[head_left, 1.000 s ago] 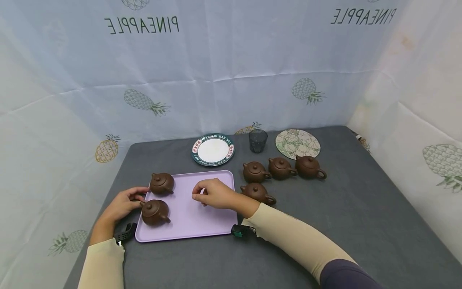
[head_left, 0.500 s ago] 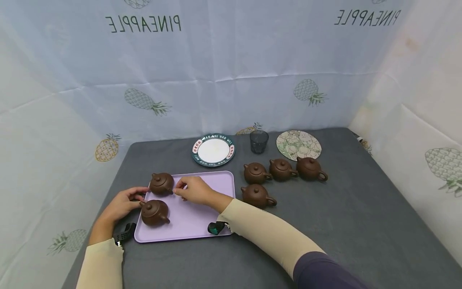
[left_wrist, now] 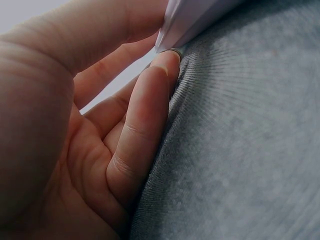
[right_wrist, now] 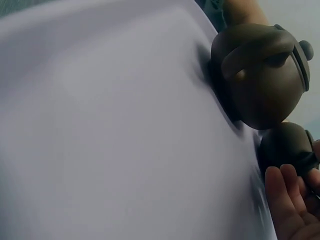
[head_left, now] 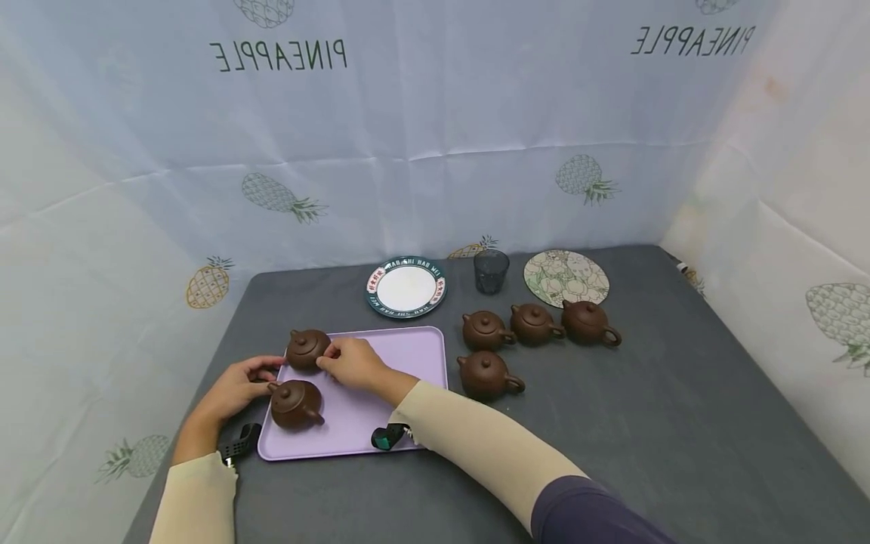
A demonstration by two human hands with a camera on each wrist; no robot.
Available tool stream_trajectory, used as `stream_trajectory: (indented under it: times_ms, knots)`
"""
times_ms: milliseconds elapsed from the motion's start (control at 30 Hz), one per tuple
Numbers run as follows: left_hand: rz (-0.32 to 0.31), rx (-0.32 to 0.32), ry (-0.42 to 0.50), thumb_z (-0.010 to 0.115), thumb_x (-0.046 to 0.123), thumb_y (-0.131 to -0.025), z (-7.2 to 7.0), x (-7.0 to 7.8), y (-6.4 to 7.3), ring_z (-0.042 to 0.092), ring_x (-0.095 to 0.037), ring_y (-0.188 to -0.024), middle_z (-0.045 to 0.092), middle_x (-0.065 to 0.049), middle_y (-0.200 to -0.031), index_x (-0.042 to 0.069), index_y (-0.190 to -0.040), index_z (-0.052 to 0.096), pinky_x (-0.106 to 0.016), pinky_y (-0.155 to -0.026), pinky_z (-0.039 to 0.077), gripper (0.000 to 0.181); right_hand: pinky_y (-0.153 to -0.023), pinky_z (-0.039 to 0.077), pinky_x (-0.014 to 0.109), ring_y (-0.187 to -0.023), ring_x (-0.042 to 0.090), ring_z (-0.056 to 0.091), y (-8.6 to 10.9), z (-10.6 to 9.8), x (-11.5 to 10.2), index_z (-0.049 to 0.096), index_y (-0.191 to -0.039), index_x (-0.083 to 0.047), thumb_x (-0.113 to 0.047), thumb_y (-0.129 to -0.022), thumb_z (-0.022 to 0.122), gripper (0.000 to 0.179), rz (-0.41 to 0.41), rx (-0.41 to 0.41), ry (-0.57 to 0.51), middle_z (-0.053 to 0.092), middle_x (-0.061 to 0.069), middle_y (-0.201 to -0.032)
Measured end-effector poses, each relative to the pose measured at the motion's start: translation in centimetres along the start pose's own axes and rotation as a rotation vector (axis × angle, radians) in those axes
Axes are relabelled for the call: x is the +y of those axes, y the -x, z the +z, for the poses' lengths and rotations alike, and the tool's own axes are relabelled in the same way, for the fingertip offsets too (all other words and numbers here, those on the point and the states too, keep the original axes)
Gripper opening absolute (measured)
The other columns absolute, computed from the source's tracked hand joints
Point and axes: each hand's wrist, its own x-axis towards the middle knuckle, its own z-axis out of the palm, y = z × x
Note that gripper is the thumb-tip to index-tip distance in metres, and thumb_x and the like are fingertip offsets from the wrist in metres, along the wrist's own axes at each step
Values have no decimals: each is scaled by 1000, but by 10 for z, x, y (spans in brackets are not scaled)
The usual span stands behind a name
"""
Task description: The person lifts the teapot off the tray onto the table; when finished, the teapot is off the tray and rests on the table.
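In the head view two brown clay teapots are on the left side of a lilac tray. My right hand pinches the handle side of the back teapot; the right wrist view shows its fingers against that teapot's handle. The front teapot rests apart from this hand, with its handle toward the right front. My left hand grips the tray's left rim, beside both teapots. In the left wrist view its thumb and fingers meet the tray edge just above the grey cloth.
Several more brown teapots, including one nearer the front, stand right of the tray. Behind are a green-rimmed plate, a dark glass and a round patterned mat. Pineapple-print curtains enclose the grey table.
My right hand has moved left across the tray, from its middle to the back teapot's handle, and now pinches it. My left hand has stayed at the rim. Both teapots have stayed in place.
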Motion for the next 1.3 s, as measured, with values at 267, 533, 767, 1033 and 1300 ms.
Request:
stream_trajectory:
  times_ms: [267,533,767,1033,1300]
  knots:
    - [-21,-6,-30,70,-4,-82,0,23,5,58,-8,-80,65,-10,-86,-13,-123,56,-19,-72,42,44,-54,46,21,-57,11,62,0,0,4,64,-81,-11,-13,-94,64,13,68,43,-234,61,-1,-61]
    - [-9,1,2,72,-1,-83,0,1,-1,58,-7,-80,65,-8,-88,-9,-126,56,-20,-71,44,47,-55,47,21,-57,10,63,6,-3,3,63,-81,-11,-15,-93,64,13,59,60,-202,62,-2,-61]
    - [0,3,-10,69,-7,-82,1,3,-2,58,-7,-79,65,-11,-85,-13,-124,56,-19,-69,43,44,-55,47,21,-58,11,65,15,-16,4,64,-85,-10,-14,-94,63,10,52,64,-201,63,0,-62]
    - [-14,-5,-11,70,-2,-83,1,4,-2,58,-8,-81,65,-8,-87,-9,-126,57,-19,-70,43,45,-55,43,23,-58,8,63,30,-43,10,63,-89,-12,-17,-94,60,8,-3,97,-128,63,-2,-63]
    - [-37,0,-14,72,2,-84,-1,2,0,58,-10,-82,65,-10,-87,-6,-126,58,-21,-71,43,45,-55,43,26,-59,3,59,51,-74,11,64,-89,-15,-21,-93,59,8,-63,141,24,63,-7,-70]
